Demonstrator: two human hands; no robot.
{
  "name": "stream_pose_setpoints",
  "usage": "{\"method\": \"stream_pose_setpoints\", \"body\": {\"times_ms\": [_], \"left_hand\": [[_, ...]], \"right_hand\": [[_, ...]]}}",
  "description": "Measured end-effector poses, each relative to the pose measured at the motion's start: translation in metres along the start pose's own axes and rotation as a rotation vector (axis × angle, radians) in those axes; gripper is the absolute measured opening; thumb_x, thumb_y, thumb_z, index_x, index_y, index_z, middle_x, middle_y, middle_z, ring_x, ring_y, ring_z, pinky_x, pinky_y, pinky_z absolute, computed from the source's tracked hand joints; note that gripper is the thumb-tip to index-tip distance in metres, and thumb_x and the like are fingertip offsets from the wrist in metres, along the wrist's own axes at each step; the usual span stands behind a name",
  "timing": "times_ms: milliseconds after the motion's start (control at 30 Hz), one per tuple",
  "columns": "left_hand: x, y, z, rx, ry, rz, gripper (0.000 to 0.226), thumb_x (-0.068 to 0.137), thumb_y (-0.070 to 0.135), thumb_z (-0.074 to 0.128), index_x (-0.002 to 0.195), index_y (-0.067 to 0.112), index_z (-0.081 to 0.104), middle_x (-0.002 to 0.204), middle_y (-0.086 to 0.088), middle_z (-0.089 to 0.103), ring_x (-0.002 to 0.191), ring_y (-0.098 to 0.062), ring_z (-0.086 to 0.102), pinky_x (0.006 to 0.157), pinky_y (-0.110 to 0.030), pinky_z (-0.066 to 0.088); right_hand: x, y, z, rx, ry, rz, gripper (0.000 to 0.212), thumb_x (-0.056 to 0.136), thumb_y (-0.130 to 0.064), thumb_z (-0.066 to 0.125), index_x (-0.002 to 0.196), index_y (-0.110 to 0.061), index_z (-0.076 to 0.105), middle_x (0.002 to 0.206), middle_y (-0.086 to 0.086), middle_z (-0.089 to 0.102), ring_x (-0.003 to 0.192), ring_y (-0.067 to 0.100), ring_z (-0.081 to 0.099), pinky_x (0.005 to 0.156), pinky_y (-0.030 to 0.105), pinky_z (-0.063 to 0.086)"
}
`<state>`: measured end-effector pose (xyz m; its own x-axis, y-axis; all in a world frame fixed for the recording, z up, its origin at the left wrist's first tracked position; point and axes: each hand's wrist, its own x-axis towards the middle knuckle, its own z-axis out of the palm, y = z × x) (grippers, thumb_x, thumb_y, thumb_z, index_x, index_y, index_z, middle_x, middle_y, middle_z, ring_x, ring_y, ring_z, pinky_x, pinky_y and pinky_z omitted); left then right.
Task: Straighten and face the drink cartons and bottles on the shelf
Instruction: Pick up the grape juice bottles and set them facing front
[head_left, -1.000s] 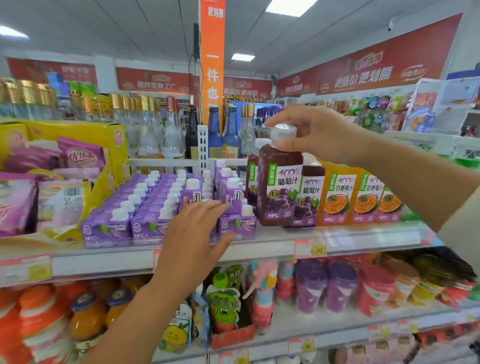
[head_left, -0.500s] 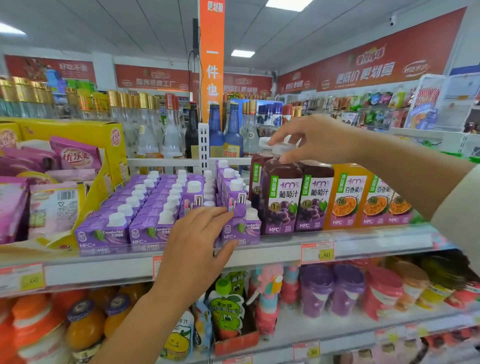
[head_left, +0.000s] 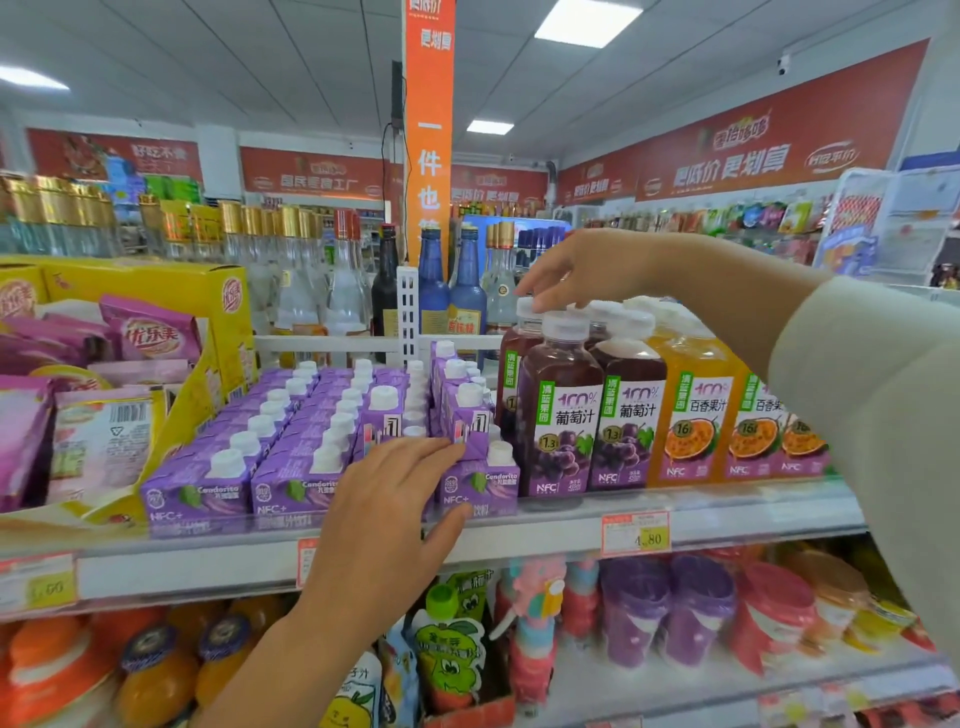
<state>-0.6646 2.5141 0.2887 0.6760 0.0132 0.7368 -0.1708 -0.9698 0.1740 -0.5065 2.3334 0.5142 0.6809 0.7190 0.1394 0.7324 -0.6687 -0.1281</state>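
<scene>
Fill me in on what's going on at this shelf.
A person is facing drinks on a shop shelf. The left hand lies open against the purple juice cartons. The right hand has its fingertips on the cap of a rear grape juice bottle; the front bottles stand upright, labels forward.

The grape bottle (head_left: 560, 415) reads "100%" and "NFC", purple carton (head_left: 480, 483) "NFC+", price tag (head_left: 635, 532) "4.80"
</scene>
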Motion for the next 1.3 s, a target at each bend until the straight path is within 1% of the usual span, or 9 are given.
{"method": "stream_pose_setpoints", "body": {"times_ms": [67,200,300,400,567,700,867,1067,1300], "left_hand": [[-0.001,0.0,0.0,-0.007,-0.008,-0.007,0.055,0.087,0.054,0.044,0.132,0.026,0.057,0.128,0.012,0.059,0.121,-0.008,0.046,0.103,-0.024,0.03],[-0.002,0.001,0.0,-0.024,-0.02,-0.018,0.054,0.088,0.054,0.044,0.133,0.026,0.057,0.129,0.012,0.059,0.122,-0.008,0.047,0.103,-0.026,0.032],[-0.002,0.002,-0.002,-0.045,-0.026,-0.022,0.054,0.088,0.054,0.045,0.133,0.026,0.057,0.129,0.013,0.058,0.123,-0.006,0.045,0.105,-0.02,0.025],[-0.003,0.001,-0.004,-0.055,-0.029,-0.026,0.052,0.089,0.052,0.051,0.135,0.027,0.055,0.131,0.014,0.057,0.124,-0.004,0.043,0.107,-0.024,0.027],[-0.001,0.01,-0.007,-0.056,0.017,-0.056,0.05,0.087,0.045,0.056,0.134,0.027,0.056,0.13,0.011,0.058,0.123,-0.008,0.046,0.106,-0.029,0.032],[0.005,0.023,-0.015,-0.083,0.062,-0.081,0.048,0.089,0.038,0.066,0.134,0.027,0.055,0.13,0.012,0.056,0.121,-0.003,0.041,0.106,-0.017,0.023],[0.012,0.05,-0.034,-0.244,0.087,-0.123,0.059,0.089,0.047,0.06,0.143,0.036,0.039,0.135,0.024,0.038,0.122,0.012,0.024,0.106,-0.013,0.018],[0.017,0.091,-0.054,-0.789,0.001,-0.244,0.085,0.068,0.066,0.062,0.137,0.062,0.014,0.142,0.032,0.033,0.125,0.003,0.045,0.097,-0.021,0.042],[-0.008,0.111,-0.033,-1.148,-0.339,-0.334,0.064,0.067,0.038,0.077,0.123,0.05,0.048,0.118,0.029,0.064,0.111,0.004,0.061,0.092,-0.021,0.052]], "right_hand": [[0.01,-0.001,0.003,0.01,-0.023,0.03,0.031,0.093,-0.03,0.063,0.124,-0.036,0.062,0.121,-0.009,0.062,0.098,0.006,0.062,0.074,0.016,0.045],[0.025,-0.003,0.01,-0.062,-0.052,0.078,0.038,0.092,-0.019,0.064,0.128,-0.032,0.061,0.135,-0.005,0.048,0.108,0.009,0.046,0.089,0.026,0.038],[0.025,-0.004,0.015,-0.023,-0.004,0.061,0.036,0.091,-0.022,0.067,0.126,-0.028,0.062,0.119,-0.009,0.051,0.1,0.01,0.047,0.087,0.027,0.037],[0.012,-0.004,0.012,0.103,0.138,0.016,0.035,0.092,-0.023,0.065,0.126,-0.026,0.06,0.088,-0.017,0.046,0.074,0.006,0.048,0.072,0.022,0.04],[-0.021,-0.014,-0.02,0.259,0.511,-0.075,0.035,0.094,-0.024,0.059,0.129,-0.028,0.056,0.113,-0.008,0.054,0.086,0.003,0.056,0.07,0.018,0.047],[-0.054,-0.027,-0.049,0.361,0.685,-0.145,0.035,0.096,-0.02,0.057,0.131,-0.028,0.055,0.122,-0.005,0.057,0.091,0.015,0.067,0.08,0.034,0.059],[-0.098,-0.04,-0.065,0.42,0.664,-0.177,0.038,0.097,-0.02,0.055,0.135,-0.027,0.052,0.127,-0.003,0.06,0.081,0.004,0.07,0.064,0.016,0.056],[-0.143,-0.051,-0.046,0.397,0.573,-0.188,0.034,0.097,-0.02,0.057,0.13,-0.029,0.056,0.112,-0.01,0.066,0.08,-0.007,0.067,0.059,0.008,0.05],[-0.173,-0.026,0.014,0.644,0.397,-0.064,0.018,0.094,-0.02,0.061,0.108,-0.028,0.054,0.104,-0.003,0.073,0.087,0.013,0.072,0.062,0.021,0.052]]}}
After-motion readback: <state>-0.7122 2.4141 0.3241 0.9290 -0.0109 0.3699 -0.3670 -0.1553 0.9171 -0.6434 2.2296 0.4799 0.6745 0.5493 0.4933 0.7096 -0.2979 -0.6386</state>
